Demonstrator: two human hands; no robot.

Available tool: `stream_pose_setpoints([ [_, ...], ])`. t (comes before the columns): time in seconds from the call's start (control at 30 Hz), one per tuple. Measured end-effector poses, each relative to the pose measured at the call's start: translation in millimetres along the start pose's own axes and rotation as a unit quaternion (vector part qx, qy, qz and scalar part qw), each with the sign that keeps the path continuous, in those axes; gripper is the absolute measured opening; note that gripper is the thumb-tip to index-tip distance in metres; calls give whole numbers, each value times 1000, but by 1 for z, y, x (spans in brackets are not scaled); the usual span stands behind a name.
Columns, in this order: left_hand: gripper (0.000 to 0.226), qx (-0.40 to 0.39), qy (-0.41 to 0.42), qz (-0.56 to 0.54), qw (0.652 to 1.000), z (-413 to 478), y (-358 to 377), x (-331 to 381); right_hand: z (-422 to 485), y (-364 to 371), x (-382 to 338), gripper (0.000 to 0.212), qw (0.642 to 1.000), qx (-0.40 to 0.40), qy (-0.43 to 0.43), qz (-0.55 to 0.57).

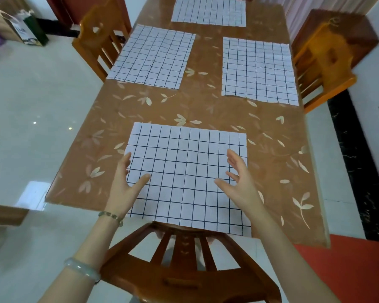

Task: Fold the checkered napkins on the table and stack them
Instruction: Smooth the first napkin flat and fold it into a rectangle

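Several white napkins with a dark grid lie flat and unfolded on the brown leaf-patterned table [206, 106]. The nearest napkin [187, 169] lies at the front edge. My left hand [127, 182] hovers over its left side and my right hand [239, 178] over its right side. Both have fingers spread and straight, holding nothing. Farther back lie a left napkin [153, 56], a right napkin [258, 69] and a far napkin [209, 10].
A wooden chair back [184, 265] stands between me and the table's front edge. Wooden chairs flank the table at left [101, 33] and right [324, 60]. Paper bags [24, 27] sit on the tiled floor at far left.
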State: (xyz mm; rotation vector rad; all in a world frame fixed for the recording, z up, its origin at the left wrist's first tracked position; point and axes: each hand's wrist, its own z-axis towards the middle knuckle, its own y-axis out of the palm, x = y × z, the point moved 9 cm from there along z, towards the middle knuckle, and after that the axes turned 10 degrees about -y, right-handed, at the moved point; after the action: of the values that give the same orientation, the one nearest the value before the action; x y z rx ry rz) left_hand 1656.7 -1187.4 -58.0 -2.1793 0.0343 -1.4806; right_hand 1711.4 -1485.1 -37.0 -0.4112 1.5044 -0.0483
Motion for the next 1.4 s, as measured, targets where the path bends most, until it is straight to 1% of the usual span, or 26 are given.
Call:
stream_pose_setpoints([
  [0.07,73,7,-47,46,998,23,-3,-27,19,17,12,77,997,-49,-1,-62],
  [0.13,71,23,-89,126,988,44,-8,-53,39,42,28,80,976,-135,-12,-169],
  [0.2,68,36,-137,218,966,63,-10,-75,56,65,49,87,936,-218,-22,-276],
  [0.27,70,38,-179,274,944,76,-9,-91,68,80,72,95,890,-277,-20,-362],
  [0.3,70,41,-187,294,936,81,-8,-95,73,85,84,98,869,-300,-15,-394],
  [0.37,64,59,-182,326,926,91,-6,-98,79,91,104,104,838,-334,-1,-432],
  [0.43,63,64,-192,346,916,96,-5,-101,81,93,119,110,824,-348,11,-447],
  [0.53,65,57,-219,356,907,101,-2,-106,76,96,133,112,807,-364,8,-464],
  [0.67,73,73,-223,360,903,102,0,-103,70,100,147,115,791,-380,8,-479],
  [0.77,79,75,-239,351,902,103,-3,-103,69,101,150,117,787,-379,5,-486],
  [0.9,69,49,-260,322,909,107,-6,-101,69,101,151,117,791,-372,3,-486],
  [1.0,54,29,-267,333,904,111,-10,-104,69,101,150,117,789,-370,4,-490],
  [1.03,45,29,-266,320,909,113,-13,-105,69,101,150,117,788,-371,6,-491],
  [1.1,25,19,-248,257,934,116,-17,-102,69,102,149,117,789,-372,7,-489],
  [1.13,20,4,-233,228,945,118,-18,-101,69,103,148,117,789,-372,7,-488],
  [1.23,32,-44,-201,172,963,118,-25,-91,70,105,147,117,790,-373,8,-486],
  [1.33,38,-65,-181,140,971,119,-37,-76,70,109,146,117,793,-370,9,-484],
  [1.37,36,-73,-173,135,973,120,-40,-71,70,110,145,117,794,-369,8,-483],
  [1.4,29,-85,-170,132,973,119,-43,-65,70,112,144,117,793,-369,7,-484],
])
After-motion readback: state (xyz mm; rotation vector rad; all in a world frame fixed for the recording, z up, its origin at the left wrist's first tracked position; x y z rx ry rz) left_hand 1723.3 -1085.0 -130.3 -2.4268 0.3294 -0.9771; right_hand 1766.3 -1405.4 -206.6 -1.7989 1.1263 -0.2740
